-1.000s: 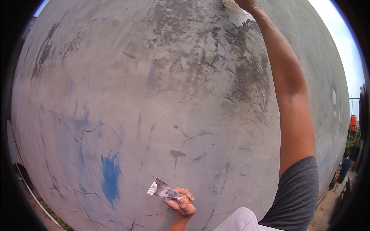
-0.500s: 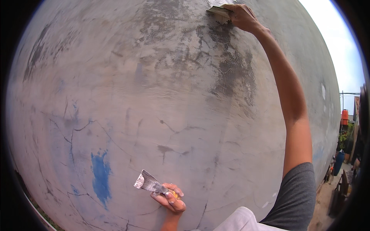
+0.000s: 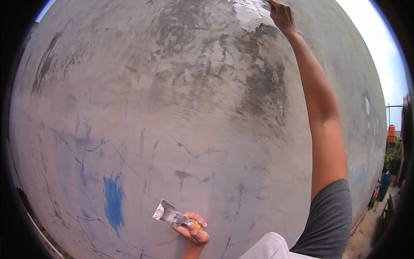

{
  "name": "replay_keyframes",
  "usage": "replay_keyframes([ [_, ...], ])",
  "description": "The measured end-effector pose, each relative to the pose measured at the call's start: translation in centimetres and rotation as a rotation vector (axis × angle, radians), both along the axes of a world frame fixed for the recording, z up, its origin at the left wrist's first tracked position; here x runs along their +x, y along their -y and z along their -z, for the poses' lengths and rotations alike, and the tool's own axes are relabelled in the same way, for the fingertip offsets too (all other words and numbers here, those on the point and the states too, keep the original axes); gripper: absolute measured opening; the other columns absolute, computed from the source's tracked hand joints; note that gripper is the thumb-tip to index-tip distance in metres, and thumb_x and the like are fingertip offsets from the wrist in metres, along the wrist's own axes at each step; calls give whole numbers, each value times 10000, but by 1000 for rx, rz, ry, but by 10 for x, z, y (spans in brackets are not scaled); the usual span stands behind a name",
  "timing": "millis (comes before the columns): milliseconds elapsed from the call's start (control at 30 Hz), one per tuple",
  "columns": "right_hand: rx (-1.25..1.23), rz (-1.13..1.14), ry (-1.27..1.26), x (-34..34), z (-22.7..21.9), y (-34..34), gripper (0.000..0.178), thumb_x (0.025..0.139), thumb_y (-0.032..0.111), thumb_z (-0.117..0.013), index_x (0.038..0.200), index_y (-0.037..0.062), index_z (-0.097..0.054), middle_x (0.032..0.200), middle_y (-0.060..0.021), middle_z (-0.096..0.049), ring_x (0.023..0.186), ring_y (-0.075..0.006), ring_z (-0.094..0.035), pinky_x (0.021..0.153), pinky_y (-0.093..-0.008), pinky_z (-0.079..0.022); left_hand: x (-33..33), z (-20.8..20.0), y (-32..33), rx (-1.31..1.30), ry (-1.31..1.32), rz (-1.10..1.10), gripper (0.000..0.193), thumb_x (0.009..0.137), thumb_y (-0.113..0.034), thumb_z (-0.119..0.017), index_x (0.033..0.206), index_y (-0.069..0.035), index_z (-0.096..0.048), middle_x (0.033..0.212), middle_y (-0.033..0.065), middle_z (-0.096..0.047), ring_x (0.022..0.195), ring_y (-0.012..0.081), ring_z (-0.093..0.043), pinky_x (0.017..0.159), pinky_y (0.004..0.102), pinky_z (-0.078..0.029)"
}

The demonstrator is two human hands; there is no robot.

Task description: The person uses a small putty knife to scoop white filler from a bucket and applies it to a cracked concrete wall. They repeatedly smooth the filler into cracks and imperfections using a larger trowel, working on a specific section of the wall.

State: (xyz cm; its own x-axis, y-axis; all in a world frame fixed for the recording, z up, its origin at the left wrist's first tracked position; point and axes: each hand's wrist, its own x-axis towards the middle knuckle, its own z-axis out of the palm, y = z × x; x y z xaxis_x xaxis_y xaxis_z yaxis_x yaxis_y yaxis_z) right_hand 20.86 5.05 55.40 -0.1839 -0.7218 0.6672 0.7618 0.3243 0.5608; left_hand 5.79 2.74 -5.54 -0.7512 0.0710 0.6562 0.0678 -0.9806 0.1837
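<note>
Left hand: low and near the middle, fingers curled round the scraper, pale smears on the fingertips.
Scraper: in the left hand, in front of the wall, its wide end pointing up and to the left; whether it touches the wall cannot be told.
Handle: yellow, mostly covered by the fingers.
Filler: a pale lump along the blade's wide end.
Right hand: raised high at the upper edge, fingers pressed together and pinching the flat tool.
Flat tool: only a dark sliver shows, the rest cut off.
Pale coat: shiny, on the wall just left of the right hand.
Wall: grey, cracked, filling most of the view.
Dark patch: rough, below the pale coat.
Blue paint: one upright blotch, left of the scraper.
Sleeve: dark grey, on the right upper arm.
Far right: an orange tank above a blue barrel, with greenery between.
</note>
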Motion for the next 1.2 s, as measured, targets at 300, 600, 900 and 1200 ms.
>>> replay_keyframes([
  [300,-84,178,-237,-42,-36,-39,180,770,98,-516,788,30,-681,713,-231,-628,675,-353,-642,619,-432,-523,-3,7,-11,43,-55,-113,586,872,-269,-378,1288,-13,-54,858,169,-427,475,134,-404,370,237,-410],
  [600,311,5,-54,13,19,33,105,791,148,-621,838,115,-709,832,-95,-675,800,-282,-647,726,-381,-499,-5,4,-8,1,-46,-48,546,889,-317,-390,1267,-45,-106,864,162,-434,495,144,-407,395,231,-419],
  [900,21,-94,-152,52,49,29,105,734,74,-654,821,88,-711,808,-78,-685,700,-239,-658,702,-303,-534,-13,10,-10,9,-42,-78,578,904,-353,-384,1315,-63,-100,914,132,-451,511,103,-408,382,207,-410],
  [1200,62,-219,114,42,-7,-22,236,707,33,-611,926,46,-700,964,-152,-674,933,-252,-651,837,-323,-511,-4,-7,-6,-38,148,-156,625,890,-351,-346,1343,-3,-90,845,138,-452,468,100,-379,355,195,-381],
])
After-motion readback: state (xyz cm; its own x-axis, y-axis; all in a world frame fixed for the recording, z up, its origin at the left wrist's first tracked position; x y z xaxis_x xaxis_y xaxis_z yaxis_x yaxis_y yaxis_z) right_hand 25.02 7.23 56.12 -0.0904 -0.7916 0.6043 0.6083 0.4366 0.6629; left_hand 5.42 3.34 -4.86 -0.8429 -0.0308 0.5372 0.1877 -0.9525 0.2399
